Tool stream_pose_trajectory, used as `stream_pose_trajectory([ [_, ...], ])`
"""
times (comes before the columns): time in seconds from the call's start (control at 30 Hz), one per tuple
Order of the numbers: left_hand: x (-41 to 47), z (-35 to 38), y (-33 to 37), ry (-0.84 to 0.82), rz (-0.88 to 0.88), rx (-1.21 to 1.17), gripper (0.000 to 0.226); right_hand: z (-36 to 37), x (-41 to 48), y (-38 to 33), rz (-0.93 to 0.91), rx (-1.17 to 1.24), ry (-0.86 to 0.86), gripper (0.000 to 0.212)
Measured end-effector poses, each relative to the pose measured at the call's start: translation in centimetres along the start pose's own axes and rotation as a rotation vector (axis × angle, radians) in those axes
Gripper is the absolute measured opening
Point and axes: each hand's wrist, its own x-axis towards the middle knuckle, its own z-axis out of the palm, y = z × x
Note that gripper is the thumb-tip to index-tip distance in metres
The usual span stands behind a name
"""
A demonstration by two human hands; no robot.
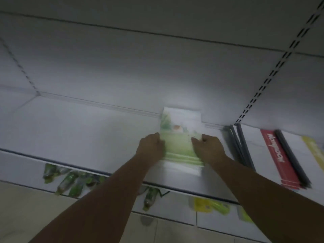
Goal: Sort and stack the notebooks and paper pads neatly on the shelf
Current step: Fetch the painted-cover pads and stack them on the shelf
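Observation:
A small stack of notebooks with a pale green illustrated cover (179, 135) lies flat on the white shelf (78, 127), its far edge against the back panel. My left hand (151, 146) grips the stack's left side and my right hand (208, 148) grips its right side, thumbs on the cover. Layered edges of the stack show below my hands. To the right lies a second pile with a red notebook (278, 158) and dark-spined pads (240, 146), and a yellow pad (313, 151) at the frame edge.
A slotted upright (273, 71) runs up the back panel at the right. Under the shelf, green packaged items (70, 181) and yellow packs (210, 206) sit on a lower shelf. The shelf's front edge (26, 153) runs across, with tiled floor at the bottom left.

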Motion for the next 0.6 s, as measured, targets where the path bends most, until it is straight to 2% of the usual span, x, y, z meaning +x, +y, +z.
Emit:
stream_pose_trajectory([
  [0.07, 0.3, 0.1, -1.1, -0.151, 0.047, 0.016, 0.046, 0.4, -0.4, 0.7, 0.010, -0.038, -0.036, 0.033],
  [0.1, 0.5, 0.1, -1.7, -0.232, 0.060, -0.006, 0.058, 0.2, -1.0, 0.8, 0.021, 0.031, -0.058, 0.036],
  [0.2, 1.3, 0.0, -2.5, -0.434, 0.132, -0.100, 0.101, -0.3, -3.1, 1.2, 0.067, 0.319, -0.195, 0.099],
  [0.23, 1.5, -0.2, -2.4, -0.464, 0.135, -0.092, 0.110, -0.4, -3.7, 1.7, 0.027, 0.347, -0.239, 0.109],
  [0.3, 1.8, -0.3, -1.8, -0.460, 0.092, 0.074, 0.122, -0.4, -4.3, 2.6, -0.124, 0.276, -0.312, 0.103],
  [0.37, 2.5, -0.6, -1.3, -0.421, 0.078, 0.256, 0.111, -0.1, -3.6, 3.4, -0.211, 0.154, -0.344, 0.097],
  [0.43, 2.9, -0.9, -0.8, -0.384, 0.087, 0.298, 0.081, 0.5, -3.0, 3.7, -0.217, -0.050, -0.343, 0.120],
  [0.5, 2.8, -1.0, -0.6, -0.406, 0.068, 0.256, 0.062, 0.5, -2.8, 3.9, -0.190, -0.083, -0.273, 0.123],
  [0.53, 2.8, -1.1, -0.7, -0.437, 0.052, 0.223, 0.059, 0.3, -2.5, 4.5, -0.162, 0.017, -0.283, 0.122],
  [0.6, 2.3, -1.8, -1.0, -0.542, -0.003, 0.016, 0.055, -0.6, -2.3, 5.8, 0.008, 0.526, -0.394, 0.122],
])
